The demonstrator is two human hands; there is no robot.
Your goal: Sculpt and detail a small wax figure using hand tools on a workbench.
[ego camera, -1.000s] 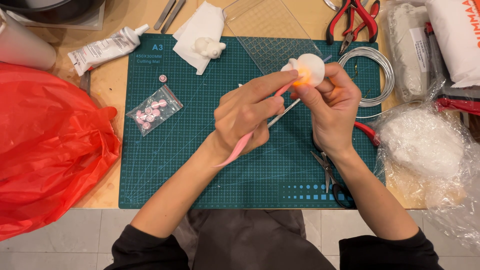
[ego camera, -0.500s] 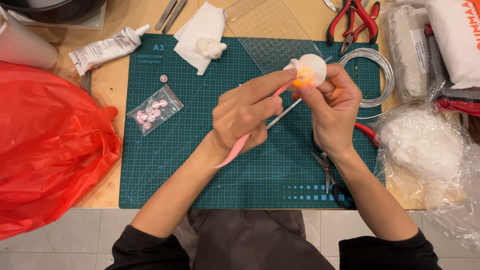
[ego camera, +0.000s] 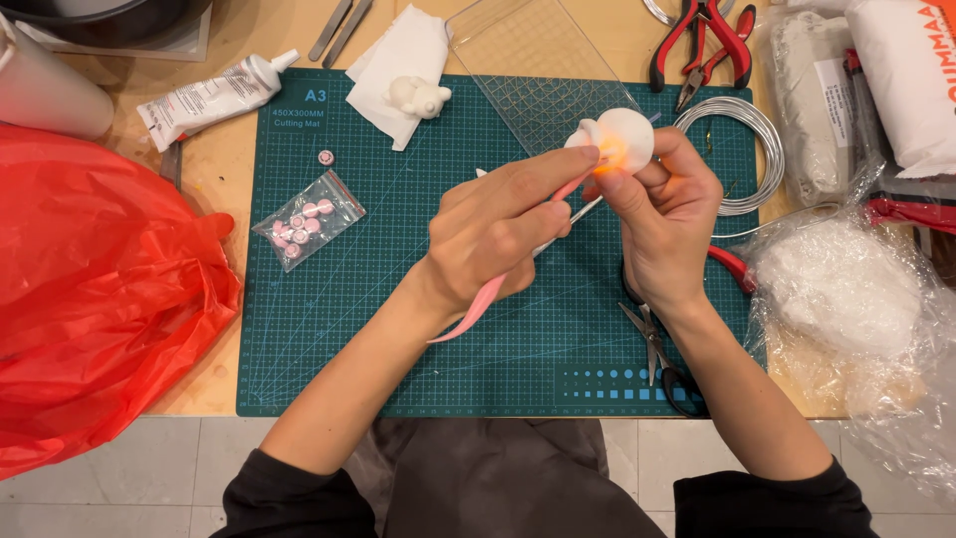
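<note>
Over a green cutting mat [ego camera: 398, 329], the left hand [ego camera: 498, 224] grips a pink modelling tool [ego camera: 478, 314], its tip against a white clay ball [ego camera: 622, 134] pinched in the right hand [ego camera: 662, 219]: shaping, apparently; steady, light pressure comes next. A small clear bag [ego camera: 307, 219] holds pink beads; a plastic bag [ego camera: 841, 289] holds white clay.
</note>
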